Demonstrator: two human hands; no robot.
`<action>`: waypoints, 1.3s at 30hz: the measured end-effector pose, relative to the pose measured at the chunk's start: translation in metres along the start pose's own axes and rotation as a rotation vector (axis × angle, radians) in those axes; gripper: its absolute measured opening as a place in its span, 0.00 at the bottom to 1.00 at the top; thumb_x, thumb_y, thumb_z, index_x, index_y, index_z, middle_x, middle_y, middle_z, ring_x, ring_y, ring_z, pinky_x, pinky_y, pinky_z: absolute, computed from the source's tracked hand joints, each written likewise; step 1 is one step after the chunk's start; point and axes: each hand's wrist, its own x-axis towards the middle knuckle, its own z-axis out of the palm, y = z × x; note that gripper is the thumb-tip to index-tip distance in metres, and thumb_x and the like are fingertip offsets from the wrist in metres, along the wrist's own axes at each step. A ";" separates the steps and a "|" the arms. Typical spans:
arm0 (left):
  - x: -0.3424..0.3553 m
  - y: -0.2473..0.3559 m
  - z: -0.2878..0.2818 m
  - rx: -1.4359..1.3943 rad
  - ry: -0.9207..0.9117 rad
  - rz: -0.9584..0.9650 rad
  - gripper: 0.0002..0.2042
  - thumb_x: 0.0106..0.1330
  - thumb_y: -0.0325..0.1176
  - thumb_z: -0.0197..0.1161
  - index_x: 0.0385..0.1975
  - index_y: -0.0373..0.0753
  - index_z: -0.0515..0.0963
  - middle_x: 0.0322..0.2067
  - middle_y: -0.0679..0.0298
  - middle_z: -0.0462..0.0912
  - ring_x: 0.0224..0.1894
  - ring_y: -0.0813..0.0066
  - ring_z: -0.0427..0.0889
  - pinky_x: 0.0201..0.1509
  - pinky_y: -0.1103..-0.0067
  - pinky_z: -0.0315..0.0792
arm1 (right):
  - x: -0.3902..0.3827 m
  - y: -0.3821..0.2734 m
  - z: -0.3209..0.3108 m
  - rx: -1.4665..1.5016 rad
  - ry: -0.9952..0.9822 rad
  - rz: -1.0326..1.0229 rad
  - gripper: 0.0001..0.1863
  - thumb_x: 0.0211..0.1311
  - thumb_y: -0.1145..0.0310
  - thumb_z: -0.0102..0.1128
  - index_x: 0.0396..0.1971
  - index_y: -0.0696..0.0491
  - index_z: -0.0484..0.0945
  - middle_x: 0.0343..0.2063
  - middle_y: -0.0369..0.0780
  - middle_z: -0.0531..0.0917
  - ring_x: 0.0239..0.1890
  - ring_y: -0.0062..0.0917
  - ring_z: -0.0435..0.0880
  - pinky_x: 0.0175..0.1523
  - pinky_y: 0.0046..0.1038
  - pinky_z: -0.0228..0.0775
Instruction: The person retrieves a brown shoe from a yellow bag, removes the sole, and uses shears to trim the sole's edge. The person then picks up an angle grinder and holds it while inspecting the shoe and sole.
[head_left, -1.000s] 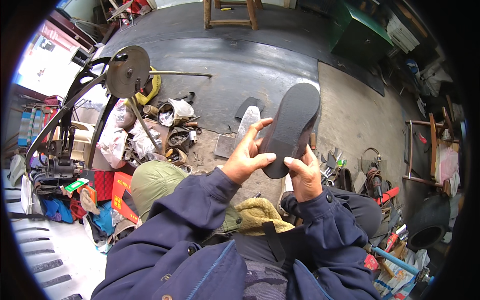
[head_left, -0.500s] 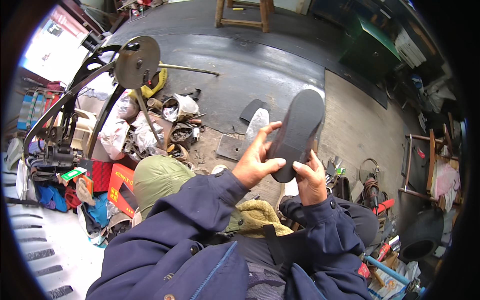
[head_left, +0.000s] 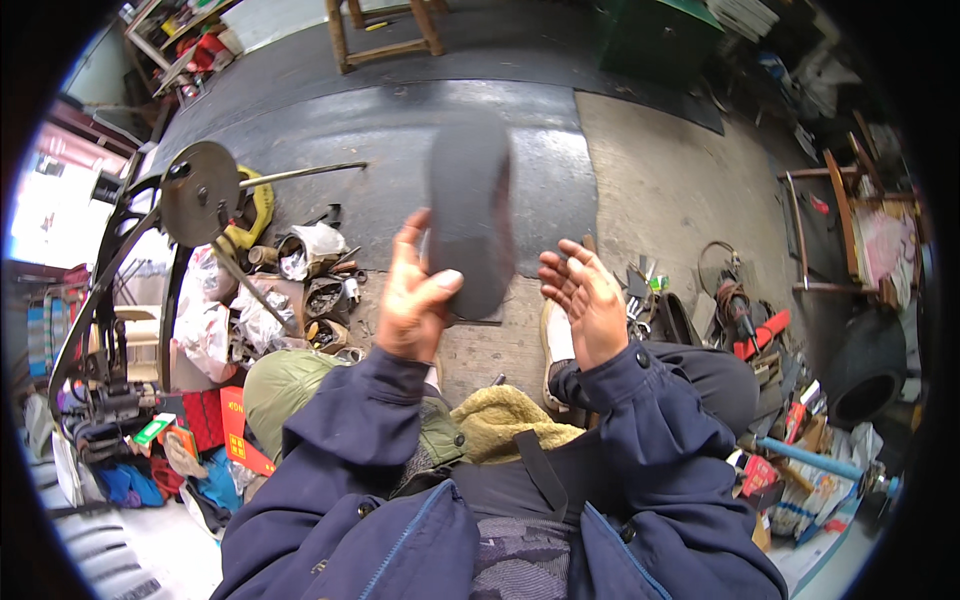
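In my left hand (head_left: pixel 408 305) is a dark shoe (head_left: pixel 468 215), its black sole facing me and its toe pointing away. The thumb lies on the sole near the heel, and the fingers go round the left side. Motion smears the shoe's outline. To its right, apart from it, my right hand (head_left: pixel 592 310) is raised with loosely bent fingers and nothing in it. A yellow-olive cloth (head_left: pixel 510 425) lies over my lap, under both hands.
At left stands a black iron machine with a round metal wheel (head_left: pixel 200 193); bags and tins of small parts (head_left: pixel 265 300) crowd beside it. Hand tools (head_left: pixel 640 290) and a red-and-black power tool (head_left: pixel 738 315) lie right of my knee. A wooden stool (head_left: pixel 385 45) stands at the far side.
My right hand has let go of the shoe and opened. My left hand has carried the shoe leftward, and the view has turned to the right.
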 end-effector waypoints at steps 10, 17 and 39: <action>-0.001 0.035 -0.023 -0.198 0.091 0.058 0.38 0.58 0.15 0.52 0.73 0.36 0.54 0.68 0.51 0.66 0.70 0.54 0.68 0.76 0.60 0.61 | 0.048 0.024 -0.081 -0.177 0.408 -0.123 0.16 0.70 0.68 0.57 0.55 0.55 0.76 0.42 0.35 0.84 0.40 0.17 0.82 0.42 0.22 0.73; -0.006 0.018 -0.016 -0.109 0.113 -0.006 0.41 0.56 0.17 0.61 0.73 0.37 0.53 0.62 0.54 0.72 0.62 0.61 0.76 0.68 0.68 0.73 | 0.095 0.103 -0.131 -0.916 0.492 -0.214 0.17 0.55 0.70 0.66 0.45 0.60 0.83 0.40 0.44 0.88 0.44 0.29 0.87 0.53 0.30 0.76; 0.002 0.028 -0.016 0.075 0.313 -0.292 0.45 0.59 0.24 0.59 0.76 0.40 0.42 0.65 0.50 0.69 0.67 0.64 0.71 0.71 0.69 0.62 | 0.175 0.191 -0.165 -1.666 0.484 0.161 0.31 0.48 0.60 0.78 0.52 0.53 0.75 0.51 0.48 0.80 0.54 0.46 0.80 0.57 0.43 0.73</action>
